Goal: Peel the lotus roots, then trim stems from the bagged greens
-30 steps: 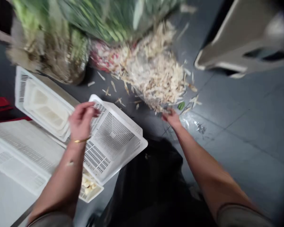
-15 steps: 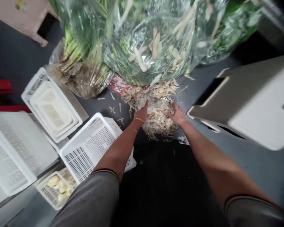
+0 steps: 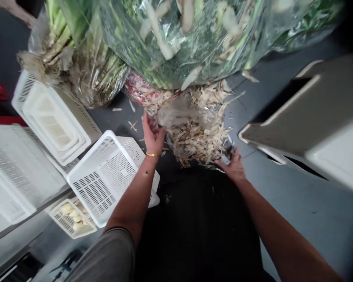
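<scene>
A heap of pale, dry vegetable peelings (image 3: 197, 143) lies on the floor in front of me, partly covered by a crumpled clear plastic bag (image 3: 179, 111). My left hand (image 3: 153, 135), with a yellow band at the wrist, is at the heap's left side, fingers spread and curved, holding nothing that I can see. At the near right corner is my right hand (image 3: 234, 166), thumb and fingers apart beside the edge of the plastic. Whether its fingertips touch that edge I cannot tell. Behind the heap sits a large clear bag of green vegetables and peelings (image 3: 164, 66).
White perforated baskets (image 3: 108, 172) stand at left, and a small basket (image 3: 72, 219) holds pale peeled pieces. Bagged leafy stalks with roots (image 3: 91, 78) lie at the back left. A white plastic stool (image 3: 306, 113) lies to the right. Loose scraps dot the grey floor (image 3: 300, 199).
Both hands have come off the top of the heap and moved apart. My left hand went left and slightly away; my right hand went right and nearer to me. The view has shifted closer.
</scene>
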Available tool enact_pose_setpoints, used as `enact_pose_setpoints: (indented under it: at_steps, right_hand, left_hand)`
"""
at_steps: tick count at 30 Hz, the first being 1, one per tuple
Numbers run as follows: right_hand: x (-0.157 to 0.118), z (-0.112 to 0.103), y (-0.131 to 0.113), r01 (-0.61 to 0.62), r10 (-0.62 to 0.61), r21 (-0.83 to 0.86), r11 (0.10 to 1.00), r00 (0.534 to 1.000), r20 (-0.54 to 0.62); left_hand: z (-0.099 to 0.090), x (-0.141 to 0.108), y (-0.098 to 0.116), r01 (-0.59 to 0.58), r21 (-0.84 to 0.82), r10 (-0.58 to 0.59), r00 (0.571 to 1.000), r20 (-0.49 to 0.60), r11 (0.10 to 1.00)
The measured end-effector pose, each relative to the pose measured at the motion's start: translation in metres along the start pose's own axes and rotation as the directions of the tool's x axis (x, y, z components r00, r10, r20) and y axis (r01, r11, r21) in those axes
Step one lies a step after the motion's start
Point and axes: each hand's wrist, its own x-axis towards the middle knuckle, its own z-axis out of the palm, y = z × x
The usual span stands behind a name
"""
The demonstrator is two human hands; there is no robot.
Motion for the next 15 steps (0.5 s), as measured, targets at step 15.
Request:
enact_pose_setpoints:
  at_steps: [15]
  right_hand:
    - [0.025,0.026,-0.105,0.517,-0.518,0.05,0.855,0.845,0.133]
  left_hand:
    - [0.067,-0.104,-0.057,0.391,0.39,-0.492,0.847,0.201,0.834]
